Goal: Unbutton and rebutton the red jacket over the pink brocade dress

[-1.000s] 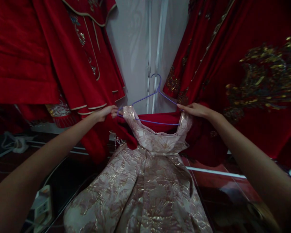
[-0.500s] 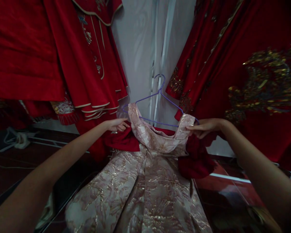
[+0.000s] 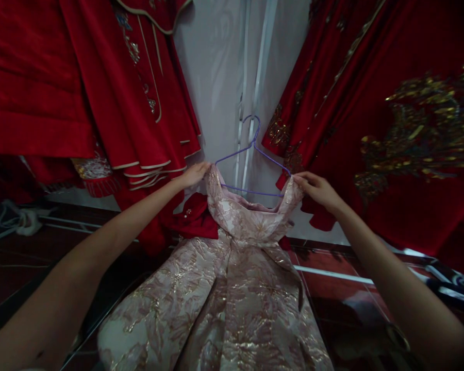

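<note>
A pale pink dress [image 3: 232,288] with gold brocade hangs on a thin purple wire hanger [image 3: 251,154] in the middle of the view. My left hand [image 3: 195,174] is closed on the dress's left shoulder strap at the hanger's end. At the right shoulder strap, my right hand [image 3: 317,189] pinches the fabric. A dark red garment [image 3: 193,219] sits bunched behind the dress on the left. The hanger's hook points up in front of a white wall [image 3: 220,77].
Red velvet robes with gold trim [image 3: 112,93] hang at the left. More red robes with gold embroidery [image 3: 394,118] hang at the right. A dark glossy surface [image 3: 332,288] lies below. White cords [image 3: 17,221] lie at the far left.
Both hands moved up from the red garment's sides to the dress's shoulder straps. The red garment dropped lower behind the dress, and the right-hand bunch of it is mostly gone from view.
</note>
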A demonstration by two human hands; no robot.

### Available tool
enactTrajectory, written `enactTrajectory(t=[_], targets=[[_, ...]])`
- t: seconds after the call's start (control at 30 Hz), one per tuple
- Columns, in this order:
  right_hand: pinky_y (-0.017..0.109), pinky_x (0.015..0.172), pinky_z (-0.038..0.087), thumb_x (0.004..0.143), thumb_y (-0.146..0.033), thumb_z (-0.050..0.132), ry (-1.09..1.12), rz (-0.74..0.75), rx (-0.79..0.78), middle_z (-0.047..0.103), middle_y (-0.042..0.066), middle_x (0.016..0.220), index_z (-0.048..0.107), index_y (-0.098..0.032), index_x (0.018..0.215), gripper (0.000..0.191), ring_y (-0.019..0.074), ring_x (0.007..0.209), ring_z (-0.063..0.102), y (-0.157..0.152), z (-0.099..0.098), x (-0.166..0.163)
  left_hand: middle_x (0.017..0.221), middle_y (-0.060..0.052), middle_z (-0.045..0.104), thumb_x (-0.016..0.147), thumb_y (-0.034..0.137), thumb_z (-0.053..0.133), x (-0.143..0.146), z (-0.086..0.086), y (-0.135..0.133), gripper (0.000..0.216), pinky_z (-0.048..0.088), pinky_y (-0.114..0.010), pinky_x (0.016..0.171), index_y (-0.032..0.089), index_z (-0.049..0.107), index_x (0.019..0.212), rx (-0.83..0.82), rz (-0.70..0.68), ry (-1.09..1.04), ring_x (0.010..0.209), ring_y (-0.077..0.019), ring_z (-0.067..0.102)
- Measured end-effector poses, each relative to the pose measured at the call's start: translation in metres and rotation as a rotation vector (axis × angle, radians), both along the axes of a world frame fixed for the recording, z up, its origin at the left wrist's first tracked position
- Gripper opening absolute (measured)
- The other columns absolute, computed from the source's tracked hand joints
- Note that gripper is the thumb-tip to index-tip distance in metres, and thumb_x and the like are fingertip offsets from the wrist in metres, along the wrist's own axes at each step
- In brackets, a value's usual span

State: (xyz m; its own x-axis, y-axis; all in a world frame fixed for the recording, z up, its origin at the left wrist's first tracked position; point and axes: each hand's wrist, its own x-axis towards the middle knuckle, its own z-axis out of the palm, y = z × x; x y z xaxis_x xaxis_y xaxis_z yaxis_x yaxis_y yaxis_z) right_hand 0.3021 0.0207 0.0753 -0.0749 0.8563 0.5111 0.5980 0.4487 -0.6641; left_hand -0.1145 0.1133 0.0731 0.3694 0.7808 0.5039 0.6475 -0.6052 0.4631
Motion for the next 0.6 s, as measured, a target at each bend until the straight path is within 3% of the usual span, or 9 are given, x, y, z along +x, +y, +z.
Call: enactTrajectory(t=[0.1,0.27,0.43,0.53,0.6], targets=[[0.034,0.08,0.049,0.075,-0.054,0.059,0.121,-0.051,0.056,0.068,0.004,0.094,0.068,-0.023,0.095,0.038,0.0215,0.087,0.062,-0.001,-0.003,0.0,0.105,-0.006,0.067,0.091,0.046,0.031,0.002,-0.005,-0.009,0.046,0.043,-0.026,0.084,0.018,0.059,0.114,0.122,0.015,0.145,0.094,-0.0184,0.061],[0.031,0.074,0.052,0.07,-0.046,0.066,0.396,-0.118,0.062,0.07,0.002,0.092,0.07,-0.025,0.09,0.03,0.0206,0.084,0.064,0.008,-0.011,0.002,0.101,-0.004,0.07,0.092,0.046,0.031,-0.01,-0.007,-0.026,0.043,0.044,-0.024,0.072,0.025,0.061,0.115,0.224,0.152,0.205,0.084,-0.0185,0.065],[0.028,0.057,0.054,0.066,-0.04,0.069,0.699,-0.33,0.09,0.07,0.004,0.082,0.069,-0.022,0.084,0.026,0.0179,0.07,0.065,0.007,-0.037,0.012,0.09,-0.009,0.071,0.092,0.042,0.027,-0.029,-0.011,-0.039,0.045,0.042,-0.026,0.066,0.018,0.065,0.104,0.238,0.342,0.302,0.076,-0.0194,0.064],[0.027,0.049,0.053,0.064,-0.038,0.07,0.788,-0.404,-0.005,0.068,0.003,0.072,0.068,-0.02,0.08,0.025,0.0159,0.058,0.063,-0.004,-0.058,0.018,0.08,-0.011,0.07,0.091,0.041,0.028,-0.04,-0.017,-0.049,0.046,0.041,-0.027,0.063,0.015,0.066,0.087,0.184,0.384,0.442,0.07,-0.0196,0.064],[0.026,0.047,0.052,0.063,-0.038,0.071,0.762,-0.384,-0.135,0.067,0.003,0.069,0.068,-0.019,0.079,0.025,0.0151,0.056,0.062,-0.016,-0.067,0.022,0.073,-0.01,0.068,0.09,0.042,0.03,-0.043,-0.02,-0.059,0.045,0.04,-0.027,0.059,0.016,0.066,0.082,0.141,0.329,0.537,0.065,-0.0188,0.062]])
